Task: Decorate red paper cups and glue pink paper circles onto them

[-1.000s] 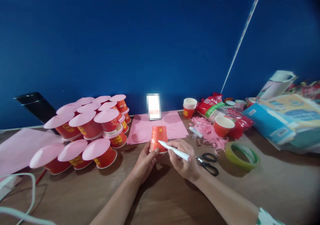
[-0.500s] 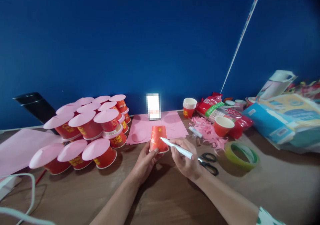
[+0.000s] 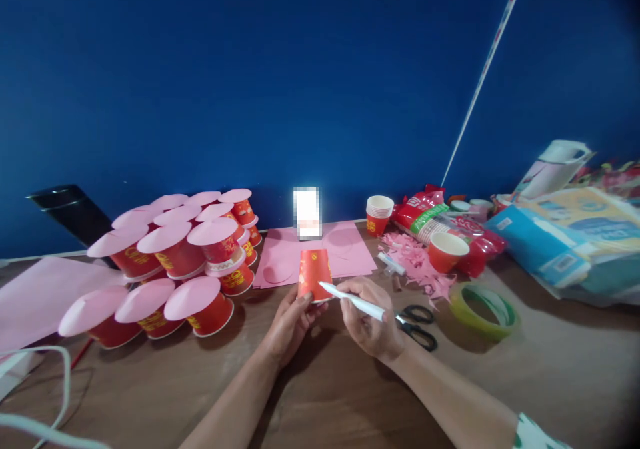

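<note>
A red paper cup (image 3: pixel 315 272) is held upside down, its white rim at the bottom, in the middle of the view. My left hand (image 3: pixel 293 322) is closed on the cup near that rim, thumb in front. In my right hand (image 3: pixel 373 319) is a white pen (image 3: pixel 357 299), gripped for writing. The pen's tip is at the cup's front, low on the right; whether it touches cannot be made out. Behind the cup lie pink paper sheets (image 3: pixel 345 252). Black-handled scissors (image 3: pixel 419 322) rest just right of my right hand.
Stacked red cups with pink paper cones (image 3: pixel 197 302) stand at left. To the right are a tape roll (image 3: pixel 485 312), pink paper scraps (image 3: pixel 420 262), a single cup (image 3: pixel 447 252), nested cups (image 3: pixel 379 216) and a blue package (image 3: pixel 540 236). A phone-like bright screen (image 3: pixel 307 212) leans against the wall.
The cup has turned a little in my left hand and shifted slightly left. The pen tip has moved lower on the cup's side, and my right hand has shifted slightly.
</note>
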Demonstrator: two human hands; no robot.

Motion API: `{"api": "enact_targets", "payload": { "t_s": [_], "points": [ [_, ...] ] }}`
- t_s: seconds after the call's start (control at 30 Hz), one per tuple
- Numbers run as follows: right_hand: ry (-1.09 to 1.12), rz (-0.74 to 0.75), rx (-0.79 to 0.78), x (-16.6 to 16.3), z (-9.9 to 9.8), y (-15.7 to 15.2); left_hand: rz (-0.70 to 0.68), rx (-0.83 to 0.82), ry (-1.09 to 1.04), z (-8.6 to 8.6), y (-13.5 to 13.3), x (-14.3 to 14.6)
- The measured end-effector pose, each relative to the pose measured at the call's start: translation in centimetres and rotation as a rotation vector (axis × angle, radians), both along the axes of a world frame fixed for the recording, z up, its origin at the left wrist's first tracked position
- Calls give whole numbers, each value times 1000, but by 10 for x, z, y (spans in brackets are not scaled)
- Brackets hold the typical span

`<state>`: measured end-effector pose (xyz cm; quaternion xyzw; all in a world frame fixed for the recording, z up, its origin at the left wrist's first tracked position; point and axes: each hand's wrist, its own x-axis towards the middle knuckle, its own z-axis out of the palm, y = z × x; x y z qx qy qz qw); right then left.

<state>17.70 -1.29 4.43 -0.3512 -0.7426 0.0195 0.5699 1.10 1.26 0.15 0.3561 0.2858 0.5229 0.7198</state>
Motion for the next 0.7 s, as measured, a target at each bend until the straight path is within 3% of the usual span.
{"api": "enact_targets", "payload": {
  "t_s": [0.7],
  "points": [
    [12, -27, -2, 4, -7, 6, -37, 37, 28, 4, -2, 1]
  ]
}}
